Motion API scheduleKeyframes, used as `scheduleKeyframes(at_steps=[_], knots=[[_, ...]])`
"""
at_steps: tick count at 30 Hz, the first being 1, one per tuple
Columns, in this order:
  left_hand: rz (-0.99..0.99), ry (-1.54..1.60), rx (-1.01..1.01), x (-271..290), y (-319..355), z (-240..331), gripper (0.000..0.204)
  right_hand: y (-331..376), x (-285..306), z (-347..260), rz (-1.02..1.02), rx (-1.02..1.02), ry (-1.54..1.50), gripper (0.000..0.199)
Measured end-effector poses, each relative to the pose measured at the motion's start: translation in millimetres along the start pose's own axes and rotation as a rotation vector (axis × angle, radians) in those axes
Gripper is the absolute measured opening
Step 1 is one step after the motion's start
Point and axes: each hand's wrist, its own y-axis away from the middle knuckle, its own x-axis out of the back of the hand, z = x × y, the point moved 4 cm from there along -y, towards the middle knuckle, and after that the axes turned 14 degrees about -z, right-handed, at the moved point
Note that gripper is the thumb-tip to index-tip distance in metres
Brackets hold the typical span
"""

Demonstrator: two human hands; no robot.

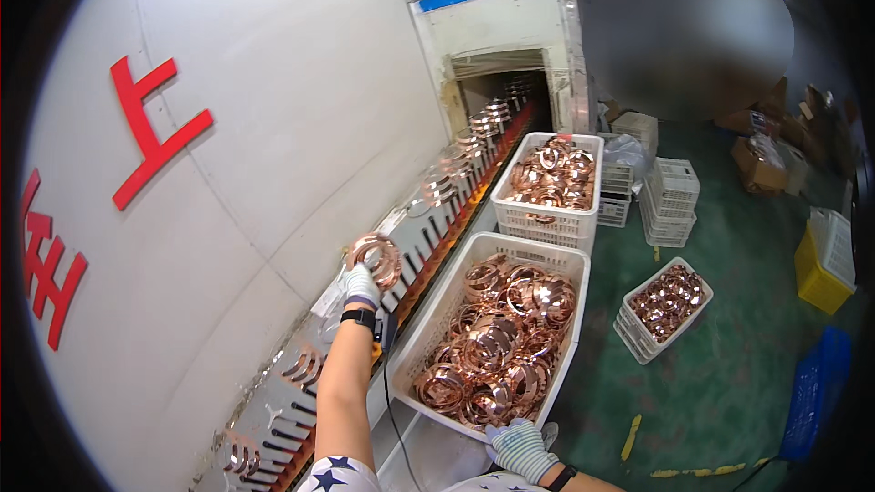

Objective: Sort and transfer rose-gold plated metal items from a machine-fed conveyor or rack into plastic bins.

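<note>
My left hand (362,286), in a striped white glove, is closed on several copper-coloured metal rings (386,258) stacked together. It holds them above the row of dark upright pegs (425,246) along the wall. My right hand (520,450), gloved the same way, is at the near right corner of a large white plastic basket (583,284). Its fingers curl over the rim, partly hidden. Inside the basket lies a heap of shiny copper rings (492,343). More rings (440,187) sit on the pegs farther along, and others (303,366) sit on the nearer ones.
The peg line runs into a box-shaped tunnel opening (499,62). Beyond the large basket stands another ring-filled white basket (591,200). A smaller basket of copper parts (674,331) is on the green floor, near stacked white crates (672,205). A black cable (393,415) hangs beside my left forearm.
</note>
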Motion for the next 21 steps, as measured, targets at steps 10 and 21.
scheduleKeyframes(at_steps=[10,21], knots=[[0.16,-0.407,-0.116,39,43,10,0.052,8,4,0,-0.021,0.017,-0.012,0.033],[-0.477,-0.187,-0.401,-47,182,30,0.039,5,3,5,0.063,0.001,0.011,0.031]])
